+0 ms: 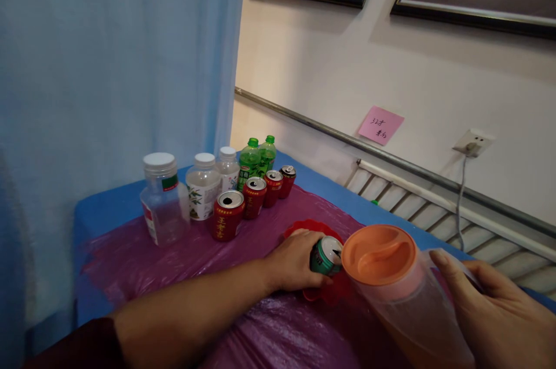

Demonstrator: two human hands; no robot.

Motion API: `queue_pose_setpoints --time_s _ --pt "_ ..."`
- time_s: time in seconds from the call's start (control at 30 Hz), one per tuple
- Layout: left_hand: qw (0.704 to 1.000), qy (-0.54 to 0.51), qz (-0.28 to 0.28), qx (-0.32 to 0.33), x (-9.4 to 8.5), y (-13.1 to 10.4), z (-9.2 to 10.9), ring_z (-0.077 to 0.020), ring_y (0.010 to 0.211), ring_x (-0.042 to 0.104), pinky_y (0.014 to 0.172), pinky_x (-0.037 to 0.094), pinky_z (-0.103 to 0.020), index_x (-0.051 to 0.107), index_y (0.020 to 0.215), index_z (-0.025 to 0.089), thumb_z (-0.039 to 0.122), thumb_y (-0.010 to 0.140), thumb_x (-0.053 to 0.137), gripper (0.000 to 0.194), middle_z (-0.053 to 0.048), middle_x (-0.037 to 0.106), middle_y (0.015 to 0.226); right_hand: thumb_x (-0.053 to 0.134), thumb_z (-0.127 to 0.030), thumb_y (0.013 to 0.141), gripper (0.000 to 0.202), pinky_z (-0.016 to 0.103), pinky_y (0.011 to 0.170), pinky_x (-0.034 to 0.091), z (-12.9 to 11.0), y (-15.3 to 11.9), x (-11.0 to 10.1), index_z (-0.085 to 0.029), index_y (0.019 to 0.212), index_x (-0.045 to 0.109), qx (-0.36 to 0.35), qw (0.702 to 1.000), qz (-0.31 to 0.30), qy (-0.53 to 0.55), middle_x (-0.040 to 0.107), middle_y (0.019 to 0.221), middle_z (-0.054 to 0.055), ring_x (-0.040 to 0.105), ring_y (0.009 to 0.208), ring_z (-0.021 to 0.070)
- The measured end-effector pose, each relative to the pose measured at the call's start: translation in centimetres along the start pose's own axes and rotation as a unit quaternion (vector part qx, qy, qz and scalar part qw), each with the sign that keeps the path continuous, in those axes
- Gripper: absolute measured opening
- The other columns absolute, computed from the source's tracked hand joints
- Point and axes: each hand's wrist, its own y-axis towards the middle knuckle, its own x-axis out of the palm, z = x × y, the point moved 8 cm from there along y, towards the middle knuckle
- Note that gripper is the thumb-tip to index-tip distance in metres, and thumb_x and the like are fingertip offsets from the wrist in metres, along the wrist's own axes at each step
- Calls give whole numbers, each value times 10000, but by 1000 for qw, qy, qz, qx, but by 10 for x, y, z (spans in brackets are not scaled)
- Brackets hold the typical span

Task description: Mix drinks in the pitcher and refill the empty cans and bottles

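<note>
My left hand (299, 262) is wrapped round a green drink can (325, 258), which is opened at the top and tilted a little to the right. Beneath the can lies a red dish with a wavy rim (304, 225), partly covered by my hand. My right hand (490, 305) grips the handle of a translucent plastic pitcher (417, 311) with an orange lid (380, 253). The pitcher leans toward the can, its lid close to the can's opening. Whether liquid is flowing between them I cannot tell.
Several red cans (229, 215) stand in a row at the back left. Behind them are clear bottles with white caps (204, 189) and two green bottles (249, 161). Purple plastic sheeting (186, 259) covers the blue table (104, 207). A radiator (399, 201) and socket (473, 142) are along the wall.
</note>
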Motion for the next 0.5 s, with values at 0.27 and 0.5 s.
queue_pose_setpoints --time_s 0.27,0.5 --pt "1000 2 3 6 0 0 0 -296 1044 629 903 485 -368 647 1181 259 452 604 887 654 -32 706 1128 609 -763 767 523 274 543 407 0 0 -1 -258 803 742 -8 1000 12 -9 709 693 -30 634 687 220" --pt "1000 6 -3 4 0 0 0 -301 1050 632 910 483 -369 650 1184 263 468 608 877 653 -36 707 1135 608 -803 732 545 289 563 422 3 0 -1 -279 800 744 3 1000 8 -11 707 691 -30 639 693 228"
